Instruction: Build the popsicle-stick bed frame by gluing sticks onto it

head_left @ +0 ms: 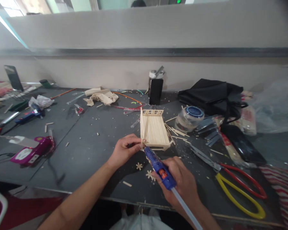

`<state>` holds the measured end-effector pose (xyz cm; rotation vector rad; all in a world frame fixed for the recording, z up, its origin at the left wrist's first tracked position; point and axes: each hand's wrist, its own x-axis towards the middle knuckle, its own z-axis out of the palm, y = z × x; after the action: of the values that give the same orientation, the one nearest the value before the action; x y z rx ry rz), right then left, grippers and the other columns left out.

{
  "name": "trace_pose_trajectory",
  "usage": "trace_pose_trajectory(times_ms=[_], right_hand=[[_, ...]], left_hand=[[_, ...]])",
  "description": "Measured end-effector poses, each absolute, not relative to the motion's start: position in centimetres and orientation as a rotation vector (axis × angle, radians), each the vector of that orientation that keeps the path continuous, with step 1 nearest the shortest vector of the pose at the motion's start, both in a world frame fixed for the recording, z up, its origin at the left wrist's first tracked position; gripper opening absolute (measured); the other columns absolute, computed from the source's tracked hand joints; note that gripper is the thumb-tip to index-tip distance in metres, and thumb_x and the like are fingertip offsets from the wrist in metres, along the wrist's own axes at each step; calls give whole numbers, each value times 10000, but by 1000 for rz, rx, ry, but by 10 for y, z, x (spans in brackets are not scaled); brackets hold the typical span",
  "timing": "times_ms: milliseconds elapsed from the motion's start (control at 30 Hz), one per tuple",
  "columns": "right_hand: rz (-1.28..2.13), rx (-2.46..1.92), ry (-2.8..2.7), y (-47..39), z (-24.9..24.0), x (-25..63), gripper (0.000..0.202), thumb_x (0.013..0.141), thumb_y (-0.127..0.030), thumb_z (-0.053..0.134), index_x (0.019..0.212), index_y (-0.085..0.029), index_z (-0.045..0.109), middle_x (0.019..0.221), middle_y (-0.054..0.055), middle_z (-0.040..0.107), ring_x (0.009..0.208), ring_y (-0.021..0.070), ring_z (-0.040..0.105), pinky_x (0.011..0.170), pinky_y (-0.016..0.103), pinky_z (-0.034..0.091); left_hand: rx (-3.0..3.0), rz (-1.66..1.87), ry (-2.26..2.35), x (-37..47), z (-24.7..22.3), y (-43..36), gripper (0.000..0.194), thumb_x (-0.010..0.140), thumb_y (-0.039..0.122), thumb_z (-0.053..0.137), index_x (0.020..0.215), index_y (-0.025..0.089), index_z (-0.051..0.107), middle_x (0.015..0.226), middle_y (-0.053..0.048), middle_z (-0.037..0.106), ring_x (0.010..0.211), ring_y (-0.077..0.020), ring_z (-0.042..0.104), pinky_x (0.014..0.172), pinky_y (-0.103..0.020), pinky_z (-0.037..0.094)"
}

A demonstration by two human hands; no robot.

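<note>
A miniature bed made of thin wooden sticks lies on the dark table, with a patterned panel at its far end. My left hand pinches the near left corner of this model between thumb and fingers. In my right hand is a blue hot glue gun, its nozzle touching or very close to that corner by my left fingertips. A clear glue stick juts from the gun's back end. Two small star-shaped wooden pieces, one star and another star, lie below the model.
Right of the model stand a jar with a blue lid and loose sticks. Large pliers lie nearer. A phone leans upright at the back; a black bag sits right. A purple power strip is left.
</note>
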<state>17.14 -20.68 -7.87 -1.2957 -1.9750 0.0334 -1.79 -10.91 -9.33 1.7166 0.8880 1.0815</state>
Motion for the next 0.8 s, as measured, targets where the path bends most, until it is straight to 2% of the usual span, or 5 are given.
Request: trace_pose_trajectory(times_ms=[267,433,567,700,800], right_hand=[[61,-1313,-1933,-211,-75,174,156,870,-346,560,874,-209,484,712,12,566,646,166,511,580,259,414],[282,-1344,-1791,-215,-63,180,124,884,-340,534,882,-223,491,703,-20,536,622,137,524,571,232,419],[500,-1399,-1704,-216,-57,185,143,901,-333,500,806,-227,498,660,-36,513,592,125,512,569,222,425],[645,-1457,-1578,-215,-61,190,243,898,-414,482,892,-200,597,823,29,652,779,185,614,706,276,475],[697,-1464,-1502,-216,-65,192,337,888,-470,476,920,-186,655,891,61,696,859,227,639,788,323,479]], left_hand=[[1707,1089,888,-18,-95,-109,151,800,269,666,922,214,737,772,-24,619,714,-117,546,660,-248,413],[1704,1098,909,-17,-98,-111,140,811,282,652,895,202,729,765,-27,620,713,-123,547,657,-250,410],[1709,1118,900,-17,-98,-112,135,815,280,645,895,198,717,778,-29,624,721,-123,547,667,-251,408],[1695,1098,919,-16,-95,-115,145,806,285,653,886,175,704,773,-26,611,716,-117,530,665,-244,402],[1639,1118,968,-14,-94,-117,232,778,302,680,971,173,688,707,6,558,638,-93,480,606,-224,381]])
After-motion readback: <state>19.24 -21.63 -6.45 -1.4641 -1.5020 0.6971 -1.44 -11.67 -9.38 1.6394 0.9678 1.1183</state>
